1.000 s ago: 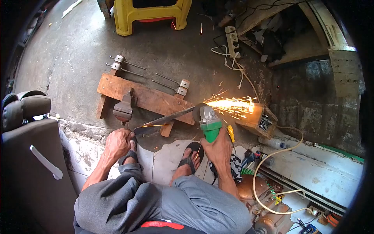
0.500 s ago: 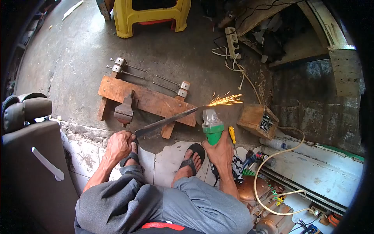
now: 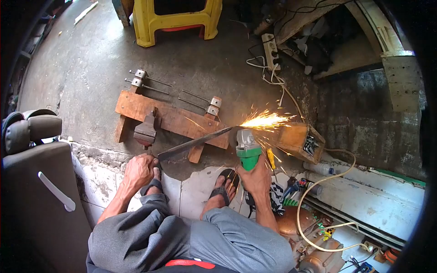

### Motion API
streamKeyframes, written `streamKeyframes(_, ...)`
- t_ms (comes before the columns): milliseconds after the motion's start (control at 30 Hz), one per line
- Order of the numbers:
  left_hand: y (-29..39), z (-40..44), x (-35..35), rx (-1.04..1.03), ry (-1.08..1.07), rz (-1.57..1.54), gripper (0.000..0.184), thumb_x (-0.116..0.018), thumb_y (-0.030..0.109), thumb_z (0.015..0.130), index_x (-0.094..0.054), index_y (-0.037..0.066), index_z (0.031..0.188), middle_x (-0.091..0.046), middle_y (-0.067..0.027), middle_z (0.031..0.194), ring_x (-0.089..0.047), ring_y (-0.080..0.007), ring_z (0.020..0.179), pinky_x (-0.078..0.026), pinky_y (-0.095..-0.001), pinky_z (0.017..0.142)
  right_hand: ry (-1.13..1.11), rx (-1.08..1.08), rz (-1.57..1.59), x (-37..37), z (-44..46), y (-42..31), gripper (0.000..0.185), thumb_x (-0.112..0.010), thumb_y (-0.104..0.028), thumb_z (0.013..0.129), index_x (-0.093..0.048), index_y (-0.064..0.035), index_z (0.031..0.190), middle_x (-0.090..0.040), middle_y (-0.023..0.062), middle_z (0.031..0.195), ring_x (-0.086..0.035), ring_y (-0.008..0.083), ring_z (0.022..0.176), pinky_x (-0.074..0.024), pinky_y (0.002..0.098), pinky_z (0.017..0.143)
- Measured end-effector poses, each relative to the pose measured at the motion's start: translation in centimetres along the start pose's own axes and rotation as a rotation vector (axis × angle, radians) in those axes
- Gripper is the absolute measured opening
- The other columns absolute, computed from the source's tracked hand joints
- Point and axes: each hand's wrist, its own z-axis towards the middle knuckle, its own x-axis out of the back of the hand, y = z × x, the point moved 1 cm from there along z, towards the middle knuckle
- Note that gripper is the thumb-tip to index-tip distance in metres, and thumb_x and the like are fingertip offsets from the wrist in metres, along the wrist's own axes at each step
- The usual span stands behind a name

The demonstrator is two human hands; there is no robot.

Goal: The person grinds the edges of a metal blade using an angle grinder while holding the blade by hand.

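My right hand is wrapped round the green body of an angle grinder. The grinder's head meets the far tip of a long dark metal blade, and bright sparks spray off to the right. My left hand is closed at the near end of this blade; its grip end is hidden under the fingers. Beneath the blade's far part lies a low wooden bench, with a small vise fixed on its left part.
Beyond the bench stands a yellow plastic stool. To the right are a wooden box of metal pieces, a yellow-handled screwdriver and a power strip. A pale cable loops over tools. A grey seat stands left.
The spark spray has grown much larger and brighter, with stray sparks now falling near the right foot and over the bench. Both hands, the blade and the grinder stay almost in place.
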Motion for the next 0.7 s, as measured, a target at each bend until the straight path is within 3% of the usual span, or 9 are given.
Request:
streamKeyframes(167,-0.1,-0.5,-0.7,-0.023,-0.007,-0.037,0.026,-0.063,0.023,0.095,-0.068,-0.001,0.086,-0.067,-0.0256,0.089,-0.065,-0.0476,0.088,-0.051,-0.0543,0.076,-0.059,-0.069,-0.036,0.2,0.2,-0.2,0.073,-0.076,-0.033,0.075,-0.046,0.0063,0.128,-0.067,0.0343,0.101,-0.066,0.0521,0.095,-0.0518,0.0552,0.082)
streamKeyframes(300,0.1,0.3,-0.3,-0.019,-0.020,-0.049,0.027,-0.062,0.023,0.095,-0.068,-0.002,0.086,-0.067,-0.0263,0.087,-0.065,-0.0486,0.087,-0.050,-0.0549,0.076,0.029,0.028,-0.014,-0.5,0.1,0.3,0.073,-0.075,-0.035,0.076,-0.043,0.0028,0.129,-0.067,0.0362,0.099,-0.066,0.0533,0.092,-0.0511,0.0580,0.081)
streamKeyframes(400,0.2,0.3,-0.1,-0.022,-0.031,-0.060,0.028,-0.062,0.024,0.096,-0.069,-0.002,0.087,-0.067,-0.0264,0.088,-0.065,-0.0487,0.087,-0.051,-0.0552,0.077,-0.070,-0.039,-0.059,0.4,-0.3,-0.5,0.073,-0.074,-0.035,0.077,-0.042,0.0013,0.131,-0.067,0.0367,0.100,-0.066,0.0539,0.092,-0.0508,0.0587,0.082)
streamKeyframes(700,0.4,0.5,0.1,0.016,-0.065,-0.068,0.028,-0.062,0.024,0.095,-0.069,-0.003,0.086,-0.066,-0.0287,0.086,-0.065,-0.0490,0.084,-0.050,-0.0533,0.073,0.045,-0.006,-0.079,0.5,0.4,0.1,0.065,-0.075,-0.034,0.077,-0.045,0.0030,0.121,-0.066,0.0335,0.103,-0.065,0.0527,0.095,-0.0503,0.0578,0.081)
